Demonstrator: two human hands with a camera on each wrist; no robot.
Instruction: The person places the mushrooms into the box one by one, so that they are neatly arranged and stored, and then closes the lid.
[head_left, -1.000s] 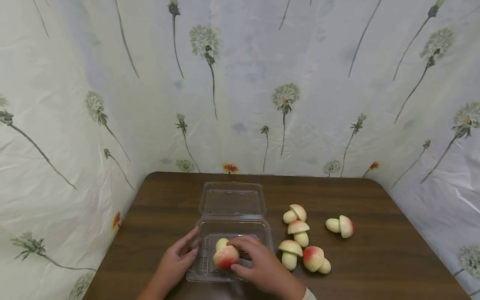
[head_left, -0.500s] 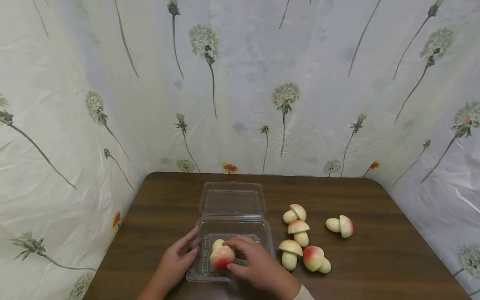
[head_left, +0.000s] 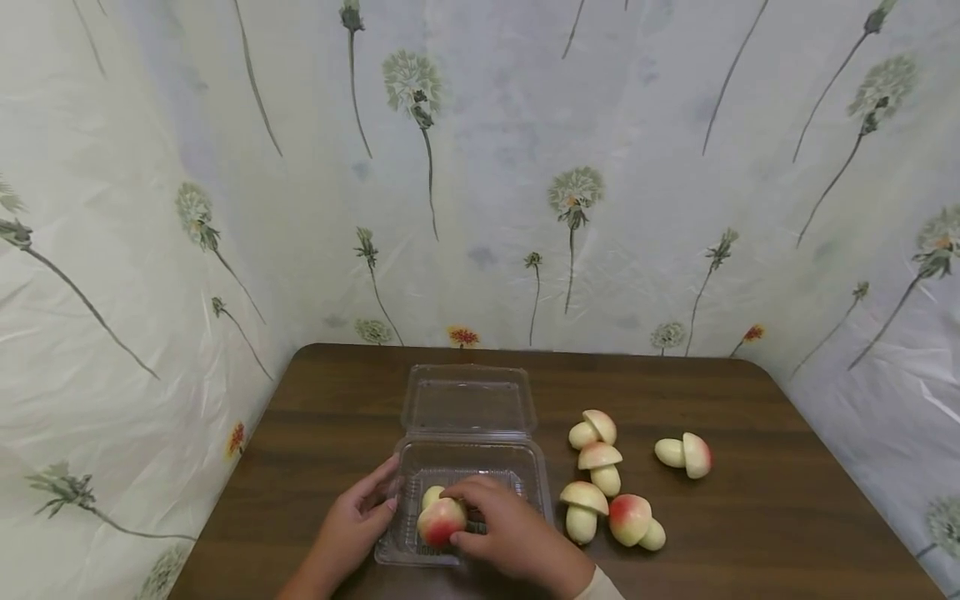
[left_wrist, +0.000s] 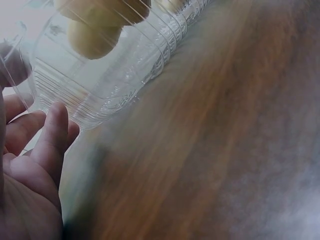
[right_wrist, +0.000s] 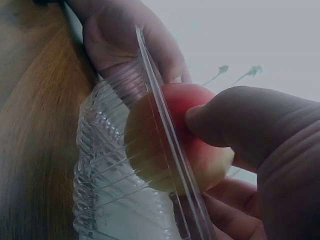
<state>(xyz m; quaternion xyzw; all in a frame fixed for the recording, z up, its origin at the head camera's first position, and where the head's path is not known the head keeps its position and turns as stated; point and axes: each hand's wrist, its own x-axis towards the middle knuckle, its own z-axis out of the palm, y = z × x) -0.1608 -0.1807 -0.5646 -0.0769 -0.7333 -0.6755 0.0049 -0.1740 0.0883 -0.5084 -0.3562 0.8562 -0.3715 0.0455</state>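
A clear plastic clamshell container (head_left: 525, 457) stands with its lid folded back. My left hand (head_left: 352, 518) holds its left side, the fingers at the rim and the corner; the left wrist view shows these fingers (left_wrist: 55, 130) against the ribbed wall. Inside the tray, my right hand (head_left: 506, 525) pinches a cream toy mushroom with a red-blushed cap (head_left: 441, 523) between thumb and fingers. The mushroom leans with its cap toward me and its stem away. From the right wrist, the thumb (right_wrist: 225, 120) presses on the red part of the cap, partly behind the container's rim.
Several more toy mushrooms (head_left: 583, 510) lie in a loose group right of the container. Another mushroom (head_left: 684, 454) is farther right by itself. The brown wooden table (head_left: 330, 400) reaches back to a flower-printed curtain (head_left: 480, 208).
My right hand has shifted a little left and nearer inside the tray, carrying the mushroom along. The left hand keeps its place on the container. The head view has moved slightly.
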